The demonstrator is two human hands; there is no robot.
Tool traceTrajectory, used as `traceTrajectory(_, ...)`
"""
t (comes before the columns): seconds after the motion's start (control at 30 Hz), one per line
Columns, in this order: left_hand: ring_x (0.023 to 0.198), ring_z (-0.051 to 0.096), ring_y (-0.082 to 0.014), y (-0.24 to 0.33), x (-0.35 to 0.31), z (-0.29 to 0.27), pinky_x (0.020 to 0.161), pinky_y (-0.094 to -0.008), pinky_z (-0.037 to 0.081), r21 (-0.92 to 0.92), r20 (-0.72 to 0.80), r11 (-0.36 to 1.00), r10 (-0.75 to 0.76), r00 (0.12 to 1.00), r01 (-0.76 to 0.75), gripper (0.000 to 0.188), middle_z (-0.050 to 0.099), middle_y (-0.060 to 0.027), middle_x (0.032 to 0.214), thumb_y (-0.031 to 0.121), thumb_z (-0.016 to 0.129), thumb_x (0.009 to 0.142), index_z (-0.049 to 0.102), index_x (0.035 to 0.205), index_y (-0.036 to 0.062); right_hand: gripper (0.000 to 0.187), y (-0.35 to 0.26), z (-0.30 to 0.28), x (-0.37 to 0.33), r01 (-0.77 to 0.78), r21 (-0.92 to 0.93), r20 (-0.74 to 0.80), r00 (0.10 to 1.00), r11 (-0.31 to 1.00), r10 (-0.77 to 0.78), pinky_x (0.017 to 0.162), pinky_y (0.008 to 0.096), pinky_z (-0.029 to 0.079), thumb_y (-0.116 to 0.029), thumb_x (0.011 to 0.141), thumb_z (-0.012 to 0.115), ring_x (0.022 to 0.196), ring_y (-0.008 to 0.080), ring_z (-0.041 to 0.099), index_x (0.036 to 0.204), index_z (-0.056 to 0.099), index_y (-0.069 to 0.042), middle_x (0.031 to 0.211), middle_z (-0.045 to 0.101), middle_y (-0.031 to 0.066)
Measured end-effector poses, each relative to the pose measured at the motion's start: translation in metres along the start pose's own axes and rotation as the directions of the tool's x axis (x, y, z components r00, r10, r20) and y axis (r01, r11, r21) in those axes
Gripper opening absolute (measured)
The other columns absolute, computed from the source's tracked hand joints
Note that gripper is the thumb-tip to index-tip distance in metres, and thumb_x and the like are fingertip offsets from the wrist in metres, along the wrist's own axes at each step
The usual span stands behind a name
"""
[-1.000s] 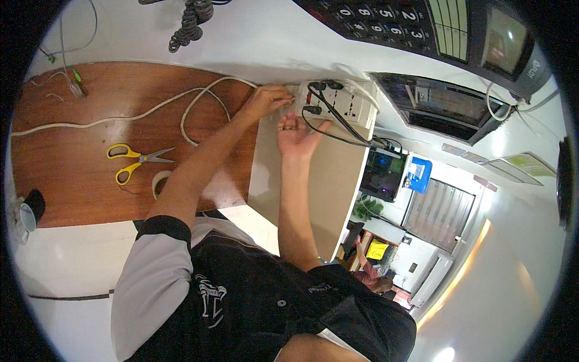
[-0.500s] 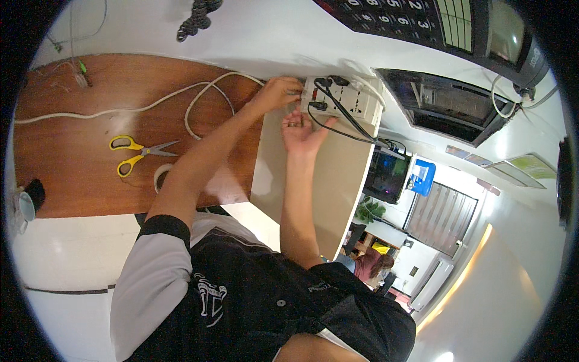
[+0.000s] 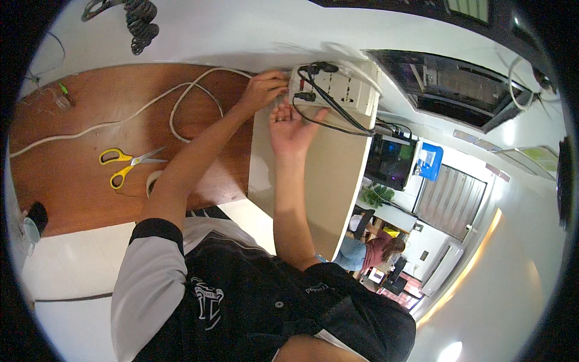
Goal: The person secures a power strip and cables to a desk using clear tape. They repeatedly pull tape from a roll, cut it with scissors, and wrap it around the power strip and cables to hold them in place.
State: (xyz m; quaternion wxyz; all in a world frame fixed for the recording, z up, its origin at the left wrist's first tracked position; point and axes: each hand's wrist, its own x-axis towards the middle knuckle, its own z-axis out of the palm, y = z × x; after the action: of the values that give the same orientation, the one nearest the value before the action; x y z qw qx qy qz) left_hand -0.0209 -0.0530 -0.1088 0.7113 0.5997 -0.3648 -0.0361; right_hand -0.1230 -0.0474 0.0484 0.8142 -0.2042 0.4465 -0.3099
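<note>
A white power strip (image 3: pixel 356 92) with black plugs (image 3: pixel 305 96) in it lies at the far edge of the cream surface. My left hand (image 3: pixel 264 90) is at its left end, fingers bent and closed together; what they pinch is hidden. Just below, my right hand (image 3: pixel 292 134) is turned palm up, its fingers loosely curled and thumb spread out, next to the strip's near left corner. Nothing shows in its palm. A white cable (image 3: pixel 132 114) runs from beside my left hand across the brown tabletop, with a loop in it.
Yellow-handled scissors (image 3: pixel 129 163) lie opened on the brown tabletop (image 3: pixel 72 181), beside a tape roll (image 3: pixel 152 181) partly behind my left forearm. Black cords (image 3: pixel 344 108) hang off the strip. A coiled black cord (image 3: pixel 140 24) is at the back. A person (image 3: pixel 377 250) sits farther off, right.
The view has shifted, so the table and strip appear farther left. Both hands stay at the strip's left end in nearly the same pose.
</note>
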Motion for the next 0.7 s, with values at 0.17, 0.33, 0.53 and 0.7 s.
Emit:
traceTrajectory(0.17, 0.099, 0.071, -0.0303, 0.007, 0.006, -0.012, 0.086, -0.0395, 0.058, 0.057, -0.018, 0.991, 0.122, 0.992, -0.120, 0.019, 0.073, -0.0117, 0.106, 0.013, 0.078, 0.083, 0.078, 0.100, 0.0040, 0.096, 0.001, 0.001, 0.004, 0.021, -0.007, -0.001, 1.000, 1.000, -0.021, 0.092, 0.0367, 0.045, -0.080, 0.079, 0.070, 0.094, 0.0224, 0.053, 0.121, 0.050, 0.004, 0.106, 0.056, 0.0112)
traceTrajectory(0.33, 0.109, 0.070, -0.0332, 0.022, 0.024, -0.032, 0.094, -0.0426, 0.057, 0.096, 0.226, 0.995, -0.034, 0.974, 0.013, 0.027, 0.073, -0.0128, 0.116, 0.026, 0.076, 0.088, 0.078, 0.107, 0.0074, 0.096, -0.002, -0.003, 0.002, 0.038, -0.085, 0.047, 0.998, 0.996, -0.034, 0.092, 0.0367, 0.045, -0.081, 0.079, 0.070, 0.094, 0.0216, 0.053, 0.121, 0.051, 0.004, 0.109, 0.056, 0.0110)
traceTrajectory(0.53, 0.102, 0.072, -0.0328, 0.012, 0.019, -0.021, 0.090, -0.0423, 0.058, 0.090, 0.130, 0.996, -0.011, 0.991, 0.000, 0.026, 0.074, -0.0133, 0.110, 0.025, 0.076, 0.088, 0.077, 0.103, 0.0042, 0.098, -0.002, 0.000, 0.000, 0.013, -0.067, -0.006, 1.000, 0.998, -0.014, 0.090, 0.0377, 0.045, -0.081, 0.079, 0.070, 0.092, 0.0213, 0.052, 0.123, 0.050, 0.005, 0.110, 0.055, 0.0116)
traceTrajectory(0.7, 0.096, 0.073, -0.0316, -0.002, 0.013, -0.014, 0.085, -0.0403, 0.059, 0.033, 0.056, 0.992, 0.122, 0.991, -0.124, 0.021, 0.074, -0.0132, 0.106, 0.018, 0.076, 0.087, 0.077, 0.102, 0.0029, 0.097, -0.002, 0.001, 0.000, 0.013, -0.046, 0.003, 1.000, 0.999, -0.013, 0.090, 0.0380, 0.045, -0.081, 0.080, 0.068, 0.091, 0.0218, 0.052, 0.121, 0.052, 0.005, 0.109, 0.055, 0.0121)
